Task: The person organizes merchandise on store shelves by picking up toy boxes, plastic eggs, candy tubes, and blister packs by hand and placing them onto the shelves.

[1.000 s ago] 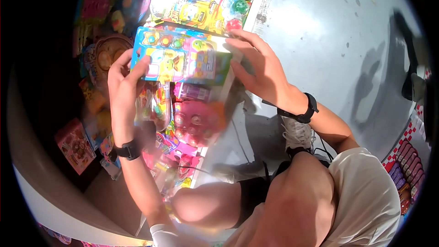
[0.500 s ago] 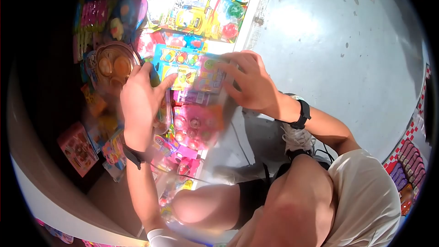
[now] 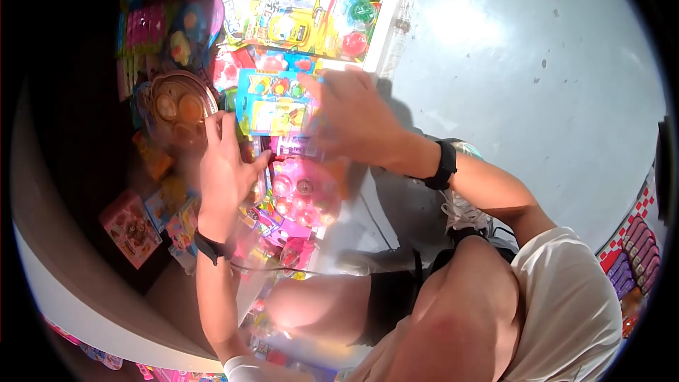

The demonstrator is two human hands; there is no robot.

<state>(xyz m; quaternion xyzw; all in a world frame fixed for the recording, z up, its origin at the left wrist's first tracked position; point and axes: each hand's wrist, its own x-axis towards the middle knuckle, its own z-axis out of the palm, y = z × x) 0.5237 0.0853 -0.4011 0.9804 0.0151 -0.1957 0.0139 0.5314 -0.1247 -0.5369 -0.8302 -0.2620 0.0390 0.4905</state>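
Note:
A blue toy package (image 3: 272,102) with a clear blister front lies on the packed shelf. My right hand (image 3: 353,117) is over its right end, blurred, its fingertips hidden or smeared, so a grip cannot be made out. Just below and left of the package is my left hand (image 3: 230,166), fingers apart and holding nothing. Beneath the package sits a pink blister pack with round pieces (image 3: 304,187). To the left of it is a round brown-lidded toy pack (image 3: 180,106).
Yellow toy packs (image 3: 293,21) lie above the blue one. A red-pink box (image 3: 132,230) stands at the lower left. The shelf's white edge (image 3: 389,21) borders the grey floor (image 3: 495,78). My knees and a shoe (image 3: 463,205) are close below. More packs (image 3: 636,255) are at the right.
The blue package went down onto the shelf from where both hands held it. My left hand let go and moved down; my right hand shifted left over the package.

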